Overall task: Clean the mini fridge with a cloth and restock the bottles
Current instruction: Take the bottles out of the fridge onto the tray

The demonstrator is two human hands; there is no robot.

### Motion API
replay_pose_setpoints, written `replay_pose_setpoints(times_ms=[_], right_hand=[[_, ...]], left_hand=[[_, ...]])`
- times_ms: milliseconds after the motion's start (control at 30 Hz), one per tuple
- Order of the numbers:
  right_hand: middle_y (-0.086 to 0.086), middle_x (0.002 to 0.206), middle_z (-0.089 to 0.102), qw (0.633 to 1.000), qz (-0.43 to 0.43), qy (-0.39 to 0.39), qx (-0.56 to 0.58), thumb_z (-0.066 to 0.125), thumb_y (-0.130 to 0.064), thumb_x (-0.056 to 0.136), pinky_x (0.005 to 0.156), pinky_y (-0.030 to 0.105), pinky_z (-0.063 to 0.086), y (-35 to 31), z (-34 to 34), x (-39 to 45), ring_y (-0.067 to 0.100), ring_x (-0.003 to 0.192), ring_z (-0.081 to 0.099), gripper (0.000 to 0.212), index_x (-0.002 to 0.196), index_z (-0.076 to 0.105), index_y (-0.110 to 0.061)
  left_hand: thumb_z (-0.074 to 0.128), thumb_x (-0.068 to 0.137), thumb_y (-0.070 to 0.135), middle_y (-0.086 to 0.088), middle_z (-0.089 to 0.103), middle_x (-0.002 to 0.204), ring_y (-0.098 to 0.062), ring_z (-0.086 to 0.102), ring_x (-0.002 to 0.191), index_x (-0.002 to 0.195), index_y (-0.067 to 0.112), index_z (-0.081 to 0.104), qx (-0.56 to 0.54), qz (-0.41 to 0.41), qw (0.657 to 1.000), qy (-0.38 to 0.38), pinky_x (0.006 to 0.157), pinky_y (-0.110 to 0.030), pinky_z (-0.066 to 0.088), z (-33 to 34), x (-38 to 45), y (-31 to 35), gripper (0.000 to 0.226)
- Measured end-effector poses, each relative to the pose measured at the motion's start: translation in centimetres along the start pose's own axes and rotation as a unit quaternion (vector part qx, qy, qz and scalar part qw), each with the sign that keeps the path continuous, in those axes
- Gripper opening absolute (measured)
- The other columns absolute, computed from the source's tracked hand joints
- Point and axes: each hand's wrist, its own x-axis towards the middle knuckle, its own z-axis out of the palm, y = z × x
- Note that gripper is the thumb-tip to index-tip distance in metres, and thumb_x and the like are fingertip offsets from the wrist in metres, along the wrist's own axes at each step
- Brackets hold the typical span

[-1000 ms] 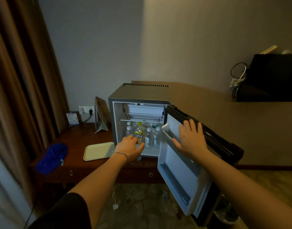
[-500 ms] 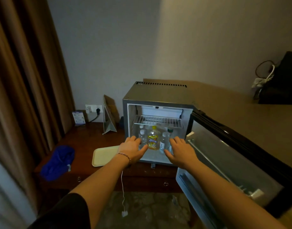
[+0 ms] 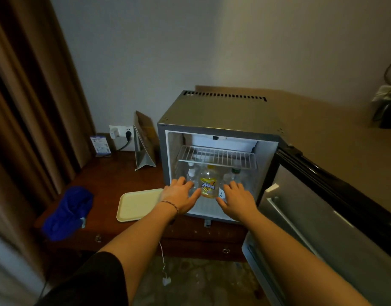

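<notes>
The grey mini fridge (image 3: 219,111) stands on a dark wooden desk (image 3: 108,180) with its door (image 3: 311,217) swung wide to the right. Under the wire shelf (image 3: 216,155) stand several bottles: a yellow drink bottle (image 3: 209,186) in the middle, a clear white-capped bottle (image 3: 191,173) to its left, and a green-capped bottle (image 3: 234,173) to its right. My left hand (image 3: 179,195) reaches in at the left clear bottle, fingers extended. My right hand (image 3: 236,199) reaches in against a clear bottle right of the yellow one. A blue cloth (image 3: 68,213) lies on the desk's left end.
A cream tray (image 3: 137,204) lies on the desk just left of the fridge. Behind it a folded card stand (image 3: 143,142), a wall socket with a plug (image 3: 121,133) and a small leaflet (image 3: 100,145). Brown curtains (image 3: 31,107) hang at the left. The open door fills the right side.
My right hand left the door and came to the bottles inside. The door swung wide open. The view moved closer to the fridge; my left hand stayed at the opening.
</notes>
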Motion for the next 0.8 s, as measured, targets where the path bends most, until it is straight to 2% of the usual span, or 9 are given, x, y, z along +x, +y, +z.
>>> replay_pose_setpoints(times_ms=[100,200,300,400,533,633,733,800], right_hand=[[0.013,0.144,0.043,1.000,0.025,-0.012,0.011,0.041,-0.050,0.103,0.096,0.045,0.047,1.0,0.7,2.9,0.034,0.132,0.041,0.054,0.141,0.043,-0.012],[0.013,0.146,0.040,0.999,0.034,-0.033,0.023,0.041,-0.051,0.103,0.094,0.048,0.048,1.7,1.5,4.9,0.036,0.130,0.042,0.056,0.143,0.043,-0.012],[0.011,0.155,0.029,0.999,0.025,-0.036,0.022,0.041,-0.052,0.103,0.102,0.047,0.044,2.5,2.7,6.7,0.035,0.135,0.036,0.063,0.151,0.031,-0.013],[0.009,0.162,0.021,0.997,0.043,-0.058,0.029,0.040,-0.053,0.102,0.108,0.049,0.039,3.0,3.8,8.4,0.036,0.141,0.031,0.067,0.155,0.024,-0.015],[0.006,0.165,0.014,0.994,0.079,-0.049,0.060,0.041,-0.055,0.102,0.110,0.049,0.036,2.2,4.7,10.9,0.036,0.145,0.025,0.068,0.155,0.024,-0.016],[0.007,0.163,0.020,0.990,0.085,-0.012,0.114,0.046,-0.055,0.100,0.109,0.051,0.039,1.6,6.4,12.4,0.037,0.143,0.030,0.070,0.155,0.024,-0.018],[0.008,0.158,0.028,0.984,0.084,0.047,0.150,0.053,-0.053,0.093,0.102,0.056,0.044,2.1,8.3,13.5,0.041,0.136,0.038,0.072,0.152,0.024,-0.026],[0.007,0.158,0.027,0.982,0.085,0.046,0.163,0.056,-0.047,0.092,0.098,0.057,0.046,2.7,9.0,13.9,0.042,0.133,0.041,0.068,0.151,0.029,-0.026]], left_hand=[[0.026,0.097,0.065,-0.006,0.045,0.135,-0.027,0.043,0.125,0.139,0.029,0.045,0.012,-0.013,1.000,0.003,0.098,-0.047,0.045,0.7,2.6,0.3,0.059],[0.031,0.096,0.066,-0.010,0.043,0.143,-0.031,0.040,0.131,0.145,0.029,0.040,0.014,-0.027,0.999,-0.010,0.100,-0.048,0.045,1.8,4.9,0.9,0.062],[0.035,0.093,0.069,-0.006,0.028,0.155,-0.032,0.025,0.143,0.147,0.032,0.033,-0.006,-0.034,0.999,-0.026,0.103,-0.052,0.043,3.5,6.9,0.9,0.066],[0.036,0.093,0.070,-0.004,0.017,0.160,-0.031,0.012,0.147,0.151,0.033,0.027,-0.018,-0.025,0.999,-0.034,0.111,-0.054,0.035,4.8,9.0,0.2,0.069],[0.043,0.093,0.066,-0.001,0.004,0.164,-0.032,0.005,0.149,0.154,0.040,0.017,-0.032,-0.030,0.999,-0.023,0.115,-0.053,0.029,5.2,11.6,-0.8,0.071],[0.048,0.091,0.064,-0.005,0.016,0.159,-0.033,0.017,0.144,0.151,0.039,0.023,-0.027,0.007,0.999,0.017,0.109,-0.051,0.039,6.7,12.4,-1.7,0.070],[0.047,0.092,0.064,-0.007,0.025,0.152,-0.034,0.024,0.139,0.151,0.034,0.024,-0.034,0.023,0.999,0.022,0.106,-0.051,0.041,8.6,13.3,-3.2,0.070],[0.046,0.092,0.063,-0.010,0.031,0.147,-0.034,0.030,0.134,0.150,0.031,0.029,-0.032,0.030,0.998,0.033,0.104,-0.050,0.042,9.4,13.9,-3.7,0.068]])
